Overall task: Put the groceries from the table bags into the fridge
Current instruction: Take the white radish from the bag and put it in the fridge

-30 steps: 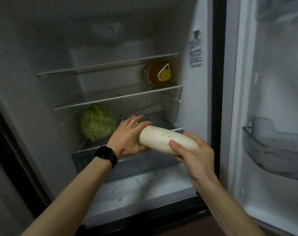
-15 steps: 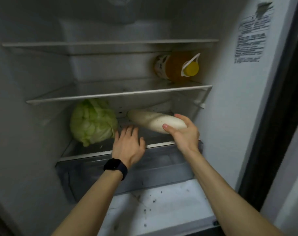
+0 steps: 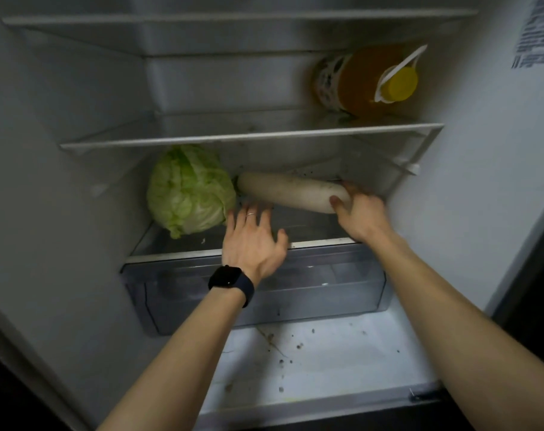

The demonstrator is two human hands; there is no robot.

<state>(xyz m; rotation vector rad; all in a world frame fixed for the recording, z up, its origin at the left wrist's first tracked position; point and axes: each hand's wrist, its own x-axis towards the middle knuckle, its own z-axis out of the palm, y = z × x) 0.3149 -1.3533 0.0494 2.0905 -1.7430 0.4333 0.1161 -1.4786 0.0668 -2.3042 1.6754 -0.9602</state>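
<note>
Daikon (image 3: pixel 289 192) lies beside cabbage (image 3: pixel 189 188), right hand (image 3: pixel 361 213) gripping its end, left hand (image 3: pixel 252 241) spread; sticker (image 3: pixel 538 29) unreadable.

Radish (image 3: pixel 291 191) now on shelf (image 3: pixel 320 243) beside cabbage (image 3: pixel 189 188)

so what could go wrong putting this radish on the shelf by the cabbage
The radish is round and held only at one end by the right hand; once released it may roll toward the front edge of the shelf. Its far tip is right by the cabbage, so pushing further could shove that aside. The left hand is open, steadying nothing.
</note>
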